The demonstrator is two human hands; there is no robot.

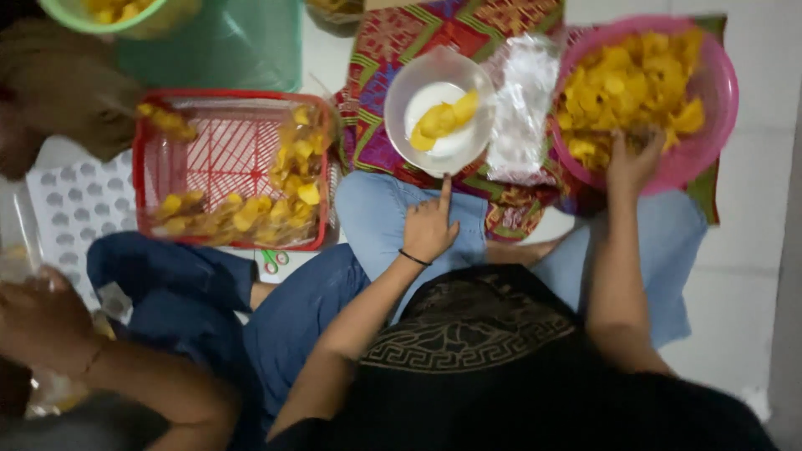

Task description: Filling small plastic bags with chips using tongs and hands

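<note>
Chips (635, 88), yellow and curled, are filling the pink bowl (725, 83) that is sitting on the patterned cloth (401, 42) ahead of the person's right knee, and in the head view the right hand (632, 160) is reaching into them with its fingers dipped among the pieces; whether they are pinching any I cannot tell, since the fingertips are lying buried and blurred. Judging by their look, the chips are going to handle as light, stiff and brittle, perhaps a little oily, so a loose scoop or a gentle pinch at the edges is seeming safer than a squeeze. Left of the pink bowl, a crumpled clear plastic bag (522, 104) is lying on the cloth, and further left a clear bowl (439, 108) is holding a few chips; the left hand (430, 225) is resting on the knee, its forefinger stretching out to touch that bowl's near rim, the other fingers curling in. Well left of the pink bowl, a red basket (144, 167) is holding bagged chips, with green-handled scissors (271, 259) lying just below it. Another person's hand (42, 321) is working at the far left edge. Between the two bowls only the plastic bag is standing in the way.
</note>
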